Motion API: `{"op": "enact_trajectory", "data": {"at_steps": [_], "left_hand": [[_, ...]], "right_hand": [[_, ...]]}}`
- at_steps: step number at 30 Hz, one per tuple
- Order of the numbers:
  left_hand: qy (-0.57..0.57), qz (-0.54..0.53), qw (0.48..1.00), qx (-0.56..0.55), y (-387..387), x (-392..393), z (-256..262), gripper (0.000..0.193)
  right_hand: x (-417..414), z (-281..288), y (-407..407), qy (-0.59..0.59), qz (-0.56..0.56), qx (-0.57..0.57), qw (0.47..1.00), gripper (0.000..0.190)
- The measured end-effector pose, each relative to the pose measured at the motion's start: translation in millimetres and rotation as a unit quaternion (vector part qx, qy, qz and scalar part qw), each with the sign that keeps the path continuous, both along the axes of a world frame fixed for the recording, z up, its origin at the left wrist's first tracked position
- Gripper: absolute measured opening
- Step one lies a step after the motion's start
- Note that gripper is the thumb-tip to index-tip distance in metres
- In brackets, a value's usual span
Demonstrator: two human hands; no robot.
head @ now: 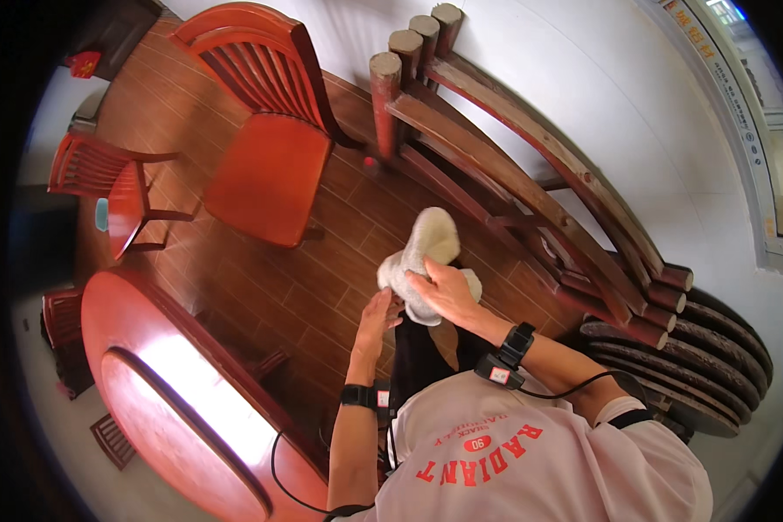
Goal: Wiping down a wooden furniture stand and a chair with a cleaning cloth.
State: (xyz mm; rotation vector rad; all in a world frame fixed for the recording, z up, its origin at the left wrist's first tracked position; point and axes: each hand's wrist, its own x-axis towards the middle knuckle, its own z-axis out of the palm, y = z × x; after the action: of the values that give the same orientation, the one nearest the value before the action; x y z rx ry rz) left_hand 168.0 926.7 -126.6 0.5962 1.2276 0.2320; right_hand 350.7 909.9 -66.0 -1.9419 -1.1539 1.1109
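Observation:
A whitish cloth item (pixel 424 267), its kind not clear, hangs in front of me over the wooden floor. On its right side lies my right hand (pixel 447 293), with the thumb and fingers against the fabric. My left hand (pixel 376 320) is at the lower left of the cloth, fingers spread and pointing up, close to its edge; whether it touches cannot be told. Each wrist wears a black band with a small device. Dark trousers show below the cloth.
A reddish wooden chair (pixel 267 176) stands ahead, a smaller chair (pixel 127 196) farther left. At left is a round table (pixel 114 293) with a raised disc. Wooden trestle frames (pixel 528 202) lean along the right wall, beside stacked round boards (pixel 711 365).

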Motion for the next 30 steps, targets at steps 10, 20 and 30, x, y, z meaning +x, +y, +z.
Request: {"op": "enact_trajectory", "data": {"at_steps": [10, 20, 30], "left_hand": [[-0.267, 0.225, 0.918, -0.186, -6, 24, -29, 0.074], [-0.197, 0.094, 0.956, -0.199, -13, 20, -64, 0.062], [-0.11, 0.105, 0.982, -0.11, -33, 65, -96, 0.054]], "right_hand": [[-2, 2, 13, 0.639, -0.236, -0.204, 0.703, 0.046], [3, -43, -31, 0.565, -0.163, -0.197, 0.784, 0.063], [11, -100, -62, 0.482, -0.275, -0.179, 0.812, 0.048]]}}
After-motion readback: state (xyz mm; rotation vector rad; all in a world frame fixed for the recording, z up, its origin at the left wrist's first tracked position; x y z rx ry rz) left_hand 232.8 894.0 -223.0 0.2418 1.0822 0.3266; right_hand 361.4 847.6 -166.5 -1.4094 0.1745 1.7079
